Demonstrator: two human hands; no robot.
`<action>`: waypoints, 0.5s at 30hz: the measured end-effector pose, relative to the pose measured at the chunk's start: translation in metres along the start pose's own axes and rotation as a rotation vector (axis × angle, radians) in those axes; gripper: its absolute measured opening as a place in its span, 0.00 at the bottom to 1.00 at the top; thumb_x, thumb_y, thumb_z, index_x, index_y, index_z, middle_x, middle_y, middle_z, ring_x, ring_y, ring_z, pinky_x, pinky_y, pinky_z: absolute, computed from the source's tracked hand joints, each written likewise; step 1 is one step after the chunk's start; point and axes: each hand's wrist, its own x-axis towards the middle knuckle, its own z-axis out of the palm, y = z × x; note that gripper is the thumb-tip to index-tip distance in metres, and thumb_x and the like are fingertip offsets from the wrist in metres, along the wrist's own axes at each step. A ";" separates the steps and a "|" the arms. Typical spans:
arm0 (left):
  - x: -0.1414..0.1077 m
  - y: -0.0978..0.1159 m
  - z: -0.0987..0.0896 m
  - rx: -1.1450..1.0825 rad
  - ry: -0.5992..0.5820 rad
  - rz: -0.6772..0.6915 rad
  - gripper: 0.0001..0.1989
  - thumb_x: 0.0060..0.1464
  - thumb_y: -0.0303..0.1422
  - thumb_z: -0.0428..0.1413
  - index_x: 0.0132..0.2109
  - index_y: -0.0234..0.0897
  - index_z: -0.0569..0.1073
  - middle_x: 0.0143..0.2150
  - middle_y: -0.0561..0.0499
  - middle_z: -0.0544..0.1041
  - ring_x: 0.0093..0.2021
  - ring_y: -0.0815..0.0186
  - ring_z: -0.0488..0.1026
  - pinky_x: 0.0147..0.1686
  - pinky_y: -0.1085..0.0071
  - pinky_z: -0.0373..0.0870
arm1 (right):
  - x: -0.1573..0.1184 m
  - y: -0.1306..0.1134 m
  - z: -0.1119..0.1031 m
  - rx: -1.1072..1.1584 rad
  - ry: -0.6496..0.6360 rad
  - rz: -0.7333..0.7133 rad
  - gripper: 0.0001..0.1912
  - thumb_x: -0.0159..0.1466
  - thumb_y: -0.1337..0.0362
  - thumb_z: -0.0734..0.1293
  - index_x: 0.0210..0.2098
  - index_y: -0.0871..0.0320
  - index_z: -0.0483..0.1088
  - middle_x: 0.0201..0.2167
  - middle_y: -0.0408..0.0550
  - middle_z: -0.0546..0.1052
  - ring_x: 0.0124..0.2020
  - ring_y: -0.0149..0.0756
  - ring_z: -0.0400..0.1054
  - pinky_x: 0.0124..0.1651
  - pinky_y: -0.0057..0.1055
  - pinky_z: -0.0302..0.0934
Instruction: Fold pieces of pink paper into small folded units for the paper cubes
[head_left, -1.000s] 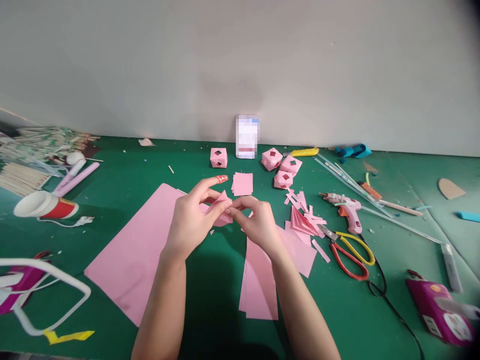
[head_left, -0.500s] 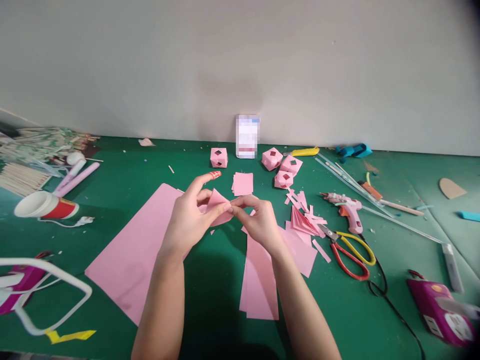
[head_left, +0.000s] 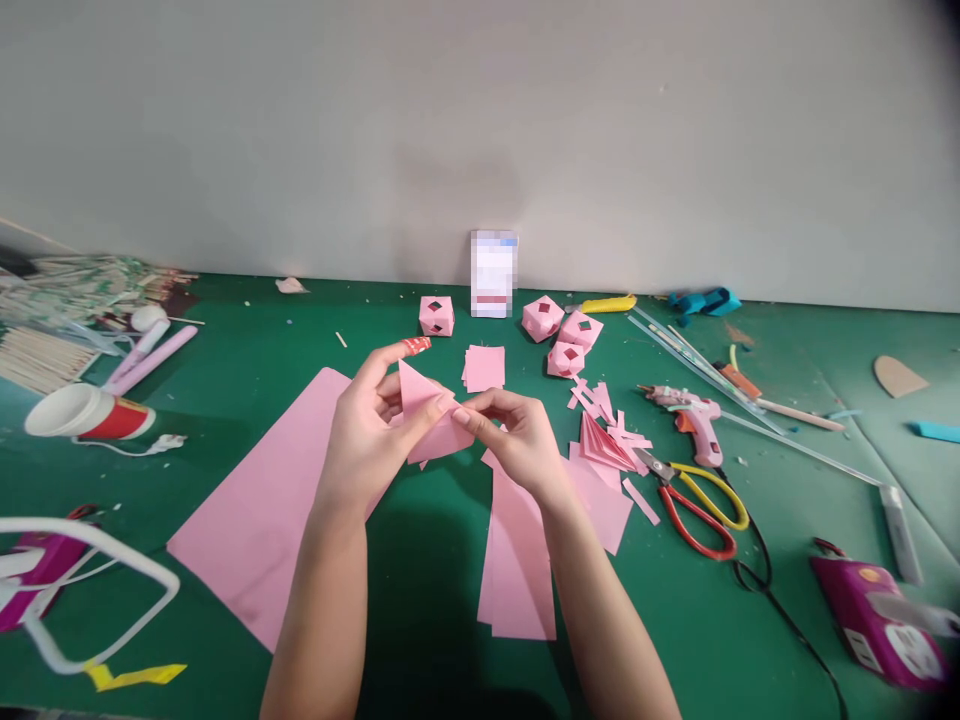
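A small folded piece of pink paper [head_left: 431, 415] is held up between my two hands over the green table. My left hand [head_left: 367, 430] grips it at the left, the index finger with a red-and-white tip raised. The thumb and fingers of my right hand [head_left: 517, 435] pinch its right edge. Just beyond lies a small stack of pink squares [head_left: 485, 369]. One pink folded paper ball [head_left: 436, 316] sits behind my left hand, and several more [head_left: 543, 318] stand to the right of the phone [head_left: 493, 273].
A large pink sheet [head_left: 247, 510] lies left; pink strips [head_left: 521, 560] lie under my right wrist. To the right are scissors [head_left: 701, 510], a glue gun [head_left: 697, 420] and a yellow cutter [head_left: 609, 304]. A paper cup [head_left: 90, 412] lies at the left.
The folded paper has shifted slightly left and turned, and now shows a larger, pointed flap. My left hand has moved slightly left, while my right hand keeps its pinch.
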 end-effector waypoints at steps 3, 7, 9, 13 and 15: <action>0.000 0.003 0.000 -0.021 0.027 -0.017 0.29 0.49 0.33 0.70 0.57 0.41 0.72 0.36 0.50 0.83 0.36 0.59 0.83 0.35 0.68 0.81 | 0.000 0.002 0.002 0.069 -0.026 0.039 0.12 0.59 0.53 0.76 0.32 0.56 0.79 0.31 0.45 0.81 0.32 0.35 0.72 0.36 0.31 0.66; 0.000 0.001 -0.001 -0.084 0.142 0.026 0.27 0.47 0.32 0.71 0.54 0.41 0.73 0.36 0.51 0.83 0.38 0.60 0.83 0.38 0.68 0.81 | -0.001 0.002 0.004 0.138 -0.005 0.044 0.12 0.60 0.54 0.76 0.33 0.56 0.79 0.32 0.45 0.79 0.32 0.33 0.71 0.36 0.30 0.65; 0.001 0.000 -0.002 -0.089 0.155 0.037 0.28 0.47 0.33 0.71 0.55 0.41 0.73 0.37 0.50 0.83 0.39 0.60 0.83 0.38 0.69 0.81 | -0.001 0.000 0.004 0.151 0.006 0.034 0.11 0.60 0.55 0.76 0.30 0.56 0.78 0.29 0.44 0.78 0.29 0.32 0.69 0.34 0.29 0.64; 0.002 -0.001 -0.005 -0.046 0.068 -0.009 0.33 0.46 0.34 0.72 0.58 0.41 0.71 0.37 0.49 0.82 0.38 0.58 0.83 0.34 0.68 0.81 | -0.002 -0.003 0.002 0.171 -0.007 0.014 0.11 0.58 0.57 0.77 0.28 0.57 0.77 0.26 0.42 0.76 0.27 0.31 0.67 0.32 0.29 0.61; 0.002 -0.002 -0.005 -0.002 0.034 -0.031 0.36 0.45 0.35 0.72 0.61 0.42 0.71 0.35 0.50 0.82 0.35 0.58 0.82 0.31 0.69 0.80 | -0.002 -0.003 0.002 0.163 -0.013 0.013 0.11 0.59 0.57 0.77 0.27 0.57 0.77 0.26 0.42 0.76 0.27 0.31 0.67 0.32 0.30 0.61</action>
